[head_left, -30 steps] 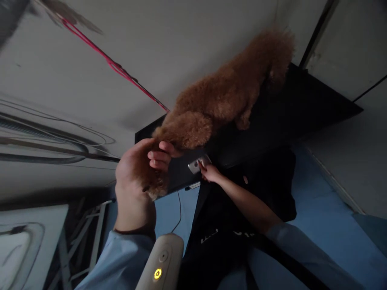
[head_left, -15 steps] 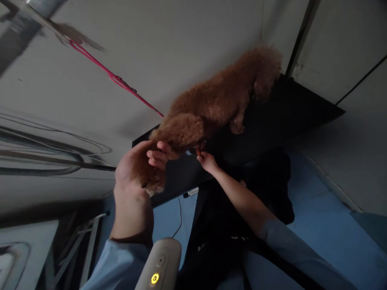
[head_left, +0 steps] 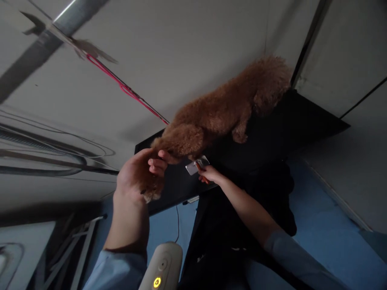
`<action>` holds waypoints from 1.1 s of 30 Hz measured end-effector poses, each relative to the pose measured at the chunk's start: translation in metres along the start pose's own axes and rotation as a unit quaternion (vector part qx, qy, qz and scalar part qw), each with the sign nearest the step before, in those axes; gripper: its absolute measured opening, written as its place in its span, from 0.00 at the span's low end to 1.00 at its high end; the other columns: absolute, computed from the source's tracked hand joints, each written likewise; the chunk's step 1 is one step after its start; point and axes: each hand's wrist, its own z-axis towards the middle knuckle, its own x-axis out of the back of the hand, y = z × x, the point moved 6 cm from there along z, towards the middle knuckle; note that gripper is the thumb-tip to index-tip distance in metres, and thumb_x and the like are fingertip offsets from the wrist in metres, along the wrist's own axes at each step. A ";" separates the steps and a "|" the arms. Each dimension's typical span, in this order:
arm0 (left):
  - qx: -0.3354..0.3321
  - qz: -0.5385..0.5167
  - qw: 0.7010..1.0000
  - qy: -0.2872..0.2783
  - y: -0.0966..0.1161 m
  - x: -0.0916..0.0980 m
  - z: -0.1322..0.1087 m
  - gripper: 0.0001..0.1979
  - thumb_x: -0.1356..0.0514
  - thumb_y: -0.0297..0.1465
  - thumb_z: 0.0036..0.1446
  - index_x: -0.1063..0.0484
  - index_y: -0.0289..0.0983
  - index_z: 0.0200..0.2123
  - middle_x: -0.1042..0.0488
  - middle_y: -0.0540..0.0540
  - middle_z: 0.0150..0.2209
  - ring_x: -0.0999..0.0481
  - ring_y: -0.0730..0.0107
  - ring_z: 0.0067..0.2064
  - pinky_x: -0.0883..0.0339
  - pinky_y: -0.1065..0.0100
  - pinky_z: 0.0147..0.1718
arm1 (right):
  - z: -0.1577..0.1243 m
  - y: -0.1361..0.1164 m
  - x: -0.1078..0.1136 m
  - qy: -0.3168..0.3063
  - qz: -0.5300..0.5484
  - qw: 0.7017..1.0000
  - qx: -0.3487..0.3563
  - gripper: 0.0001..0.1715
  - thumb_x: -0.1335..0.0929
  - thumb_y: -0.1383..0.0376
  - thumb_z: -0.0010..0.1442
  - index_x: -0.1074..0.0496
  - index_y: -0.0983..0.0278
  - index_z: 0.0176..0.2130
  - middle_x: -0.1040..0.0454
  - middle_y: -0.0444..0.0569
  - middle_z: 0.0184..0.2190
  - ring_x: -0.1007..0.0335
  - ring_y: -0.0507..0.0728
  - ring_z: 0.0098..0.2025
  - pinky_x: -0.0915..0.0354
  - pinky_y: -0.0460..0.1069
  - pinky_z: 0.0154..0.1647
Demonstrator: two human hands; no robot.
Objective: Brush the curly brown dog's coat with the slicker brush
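Brush point(head_left: 193, 167) shifted lower since earlier frame, metal plate point(head_left: 190, 168) now showing just beside dog point(head_left: 217, 110) on table point(head_left: 272, 131), right hand point(head_left: 210, 173) closed round brown handle point(head_left: 206, 180), left hand point(head_left: 129, 173) still curled round furry end of dog.

No text is readable, the white marks point(head_left: 200, 258) on the black garment point(head_left: 217, 225) included.

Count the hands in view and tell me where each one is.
2: the left hand, wrapped around part of the brown dog, and the right hand, gripping the brush beside it. No others show.
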 end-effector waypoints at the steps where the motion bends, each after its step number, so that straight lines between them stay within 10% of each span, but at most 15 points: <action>1: -0.007 0.003 1.000 -0.002 0.001 0.000 0.000 0.09 0.57 0.30 0.66 0.42 0.34 0.35 0.34 0.49 0.25 0.33 0.84 0.17 0.36 0.83 0.12 | 0.001 -0.002 0.001 0.003 -0.004 1.000 0.004 0.08 0.33 0.62 0.62 0.27 0.65 0.38 0.22 0.47 0.26 0.27 0.50 0.23 0.36 0.42 0.23; 33: -0.075 0.031 0.990 0.115 0.011 0.004 -0.001 0.15 0.63 0.28 0.66 0.44 0.34 0.29 0.38 0.52 0.21 0.37 0.87 0.11 0.45 0.87 0.08 | 0.007 0.002 -0.003 -0.078 -0.005 0.997 -0.027 0.08 0.35 0.66 0.63 0.29 0.67 0.33 0.24 0.47 0.22 0.28 0.52 0.22 0.37 0.42 0.23</action>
